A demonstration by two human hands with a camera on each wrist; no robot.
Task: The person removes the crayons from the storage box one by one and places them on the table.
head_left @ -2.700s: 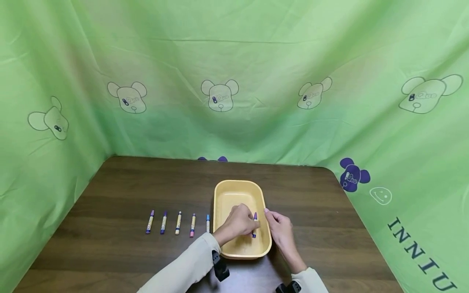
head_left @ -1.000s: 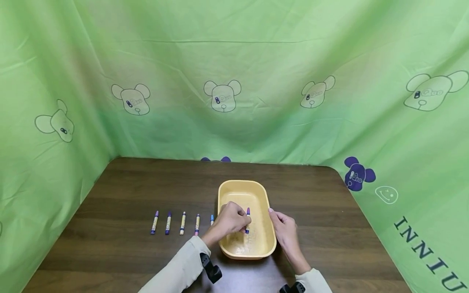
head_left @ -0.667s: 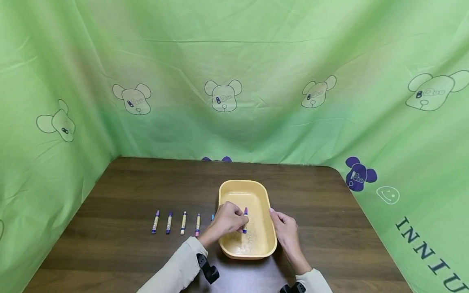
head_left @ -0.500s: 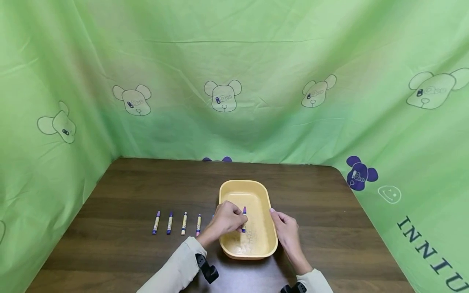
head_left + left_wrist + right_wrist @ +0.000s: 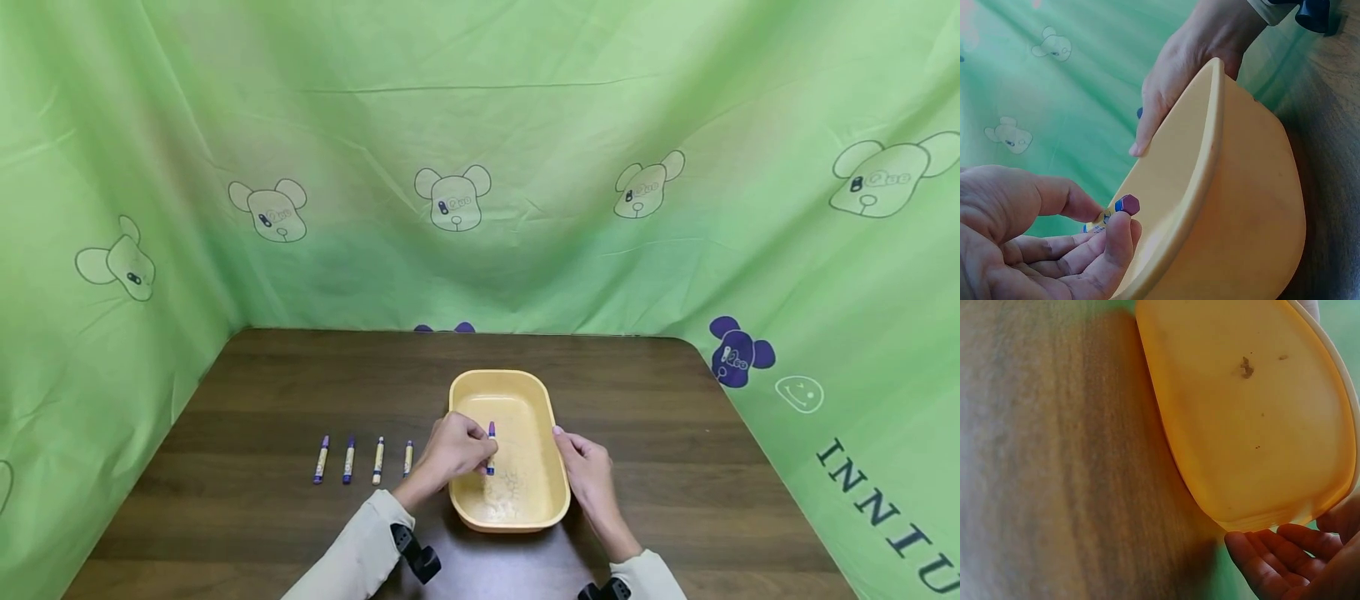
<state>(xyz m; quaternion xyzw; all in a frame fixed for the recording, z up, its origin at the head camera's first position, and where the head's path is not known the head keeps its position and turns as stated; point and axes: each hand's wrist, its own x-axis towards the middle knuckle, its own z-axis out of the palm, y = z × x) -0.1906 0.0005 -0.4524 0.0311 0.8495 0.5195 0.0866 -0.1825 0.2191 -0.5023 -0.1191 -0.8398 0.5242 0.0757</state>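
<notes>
Between thumb and fingers my left hand [image 5: 452, 450] pinches a purple crayon [image 5: 491, 431] over the left part of a yellow plastic tub [image 5: 517, 521]. In the left wrist view the hexagonal purple end of the crayon [image 5: 1127, 205] points out past the fingertips, near the tub's rim [image 5: 1200, 181]. My right hand [image 5: 588, 479] grips the right side of the tub, thumb over the rim. Its fingers [image 5: 1254, 556] lie against the outer wall in the right wrist view.
Left of the tub, several crayons stand in a spaced row, among them a purple-tipped crayon [image 5: 321, 460] and a cream crayon [image 5: 378, 461]. My left wrist partly covers the rightmost one [image 5: 408, 454]. Green printed cloth [image 5: 375, 275] hangs around the dark wooden table [image 5: 637, 400].
My left hand has carried the purple crayon leftward over the tub, from its right side toward its left. It now hides the blue-tipped crayon of the row. My right hand keeps its hold.
</notes>
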